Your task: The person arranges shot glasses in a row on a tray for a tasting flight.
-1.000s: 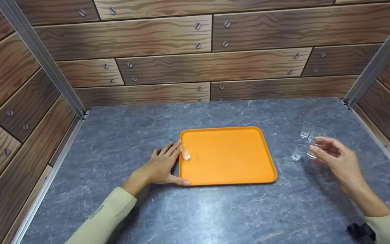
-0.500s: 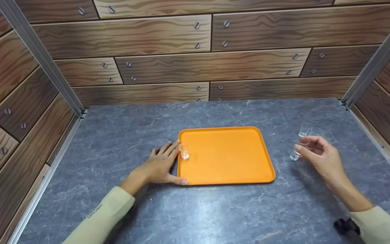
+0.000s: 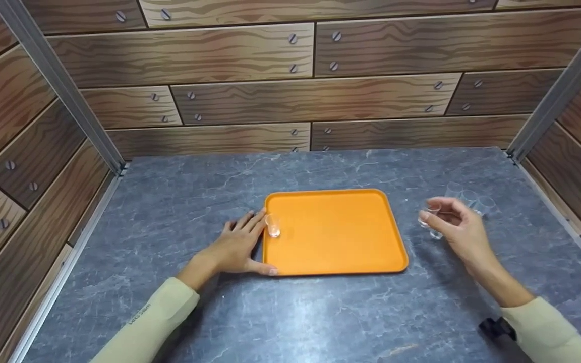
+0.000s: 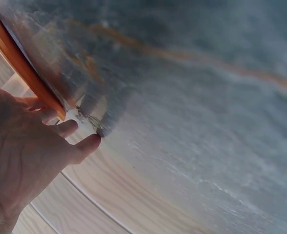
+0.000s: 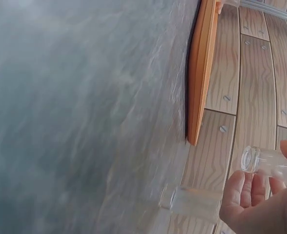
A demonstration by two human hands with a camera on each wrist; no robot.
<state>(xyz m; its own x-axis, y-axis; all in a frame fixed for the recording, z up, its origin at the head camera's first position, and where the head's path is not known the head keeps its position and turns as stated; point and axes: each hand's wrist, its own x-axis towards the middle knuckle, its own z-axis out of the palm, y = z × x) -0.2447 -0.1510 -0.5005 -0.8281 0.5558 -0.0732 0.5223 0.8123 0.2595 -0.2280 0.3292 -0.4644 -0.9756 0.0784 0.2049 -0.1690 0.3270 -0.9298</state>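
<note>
An orange tray (image 3: 336, 232) lies on the dark marbled table, with a small clear shot glass (image 3: 274, 228) upright near its left edge. My left hand (image 3: 237, 248) rests against the tray's left side, fingers spread and thumb at the front corner. Right of the tray, my right hand (image 3: 456, 227) pinches another clear shot glass (image 5: 268, 162) between thumb and fingers. The right wrist view shows that glass's base off the table. Close beneath this hand stands a further shot glass (image 5: 190, 201), mostly covered by it in the head view.
Several more clear glasses (image 3: 472, 199) stand behind my right hand, partly hidden by it. Wood-patterned walls (image 3: 250, 101) with metal corner posts (image 3: 563, 75) enclose the table on the left, back and right. A black device (image 3: 497, 328) sits at my right wrist.
My right hand has moved left with the pinched shot glass, away from the group and past the front glass. My left hand, the tray and its glass stay put.
</note>
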